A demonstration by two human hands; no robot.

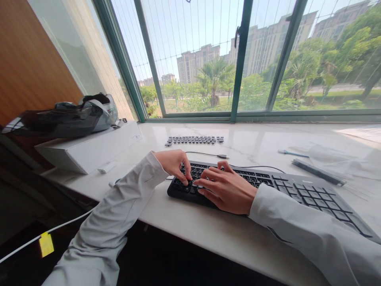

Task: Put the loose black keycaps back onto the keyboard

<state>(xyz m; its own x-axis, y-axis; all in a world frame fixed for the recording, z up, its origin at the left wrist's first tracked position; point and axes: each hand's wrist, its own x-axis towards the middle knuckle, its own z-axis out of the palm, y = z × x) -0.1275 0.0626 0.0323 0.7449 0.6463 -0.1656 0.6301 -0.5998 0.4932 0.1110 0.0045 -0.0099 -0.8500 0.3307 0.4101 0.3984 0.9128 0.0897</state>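
Both hands on black keyboard (268,186), lying on white sill (253,139) at 6 o'clock. Left hand (174,163) fingers curled, fingertips pressing keys at left end. Right hand (228,190) fingers loosely spread, nothing gripped. Loose keycaps (194,140) in rows at 12 o'clock.

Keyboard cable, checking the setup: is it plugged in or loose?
Loose: the cable ends in a bare plug lying on the counter.
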